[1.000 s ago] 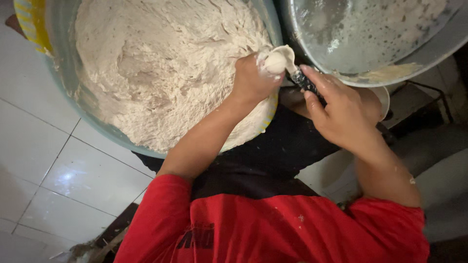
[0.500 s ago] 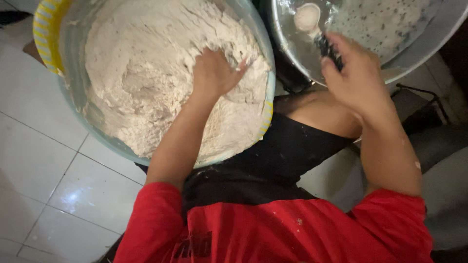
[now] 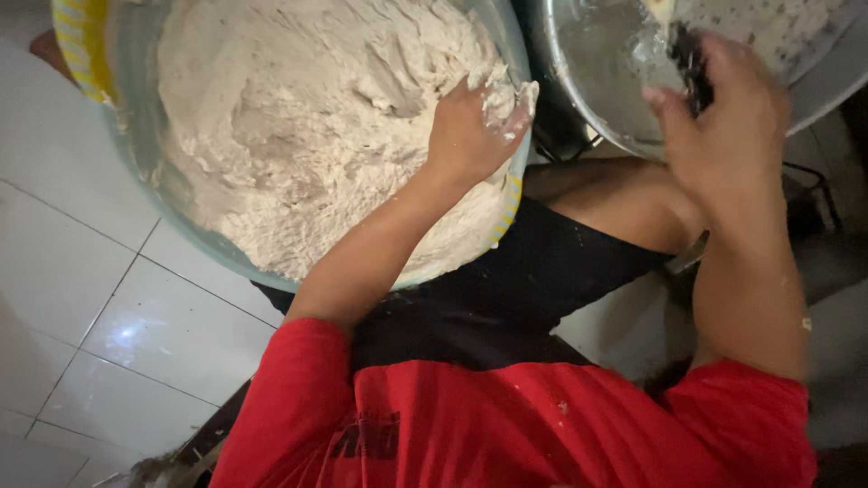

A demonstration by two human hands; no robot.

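A big translucent bowl [image 3: 149, 194] with a yellow-striped rim holds a large mass of pale, sticky dough [image 3: 298, 126]. My left hand [image 3: 470, 126] is dug into the dough at the bowl's right edge. Its fingers curl around a clump, and dough is smeared on the fingertips. My right hand [image 3: 723, 117] is over a metal bowl [image 3: 588, 90] to the right, closed on a dark-handled scoop [image 3: 689, 59]. The scoop's pale tip points up into the bowl. Wet batter streaks and specks coat the metal bowl's inner wall.
White floor tiles [image 3: 81, 298] lie to the left and below the dough bowl. My bent knee [image 3: 615, 203], black shorts and red shirt fill the lower middle. A dark stand or frame [image 3: 818, 208] is beside the metal bowl on the right.
My left hand went from holding a dough lump near the scoop, to lying flat in the dough, to clutching dough at the bowl's edge. My right hand carried the scoop into the metal bowl.
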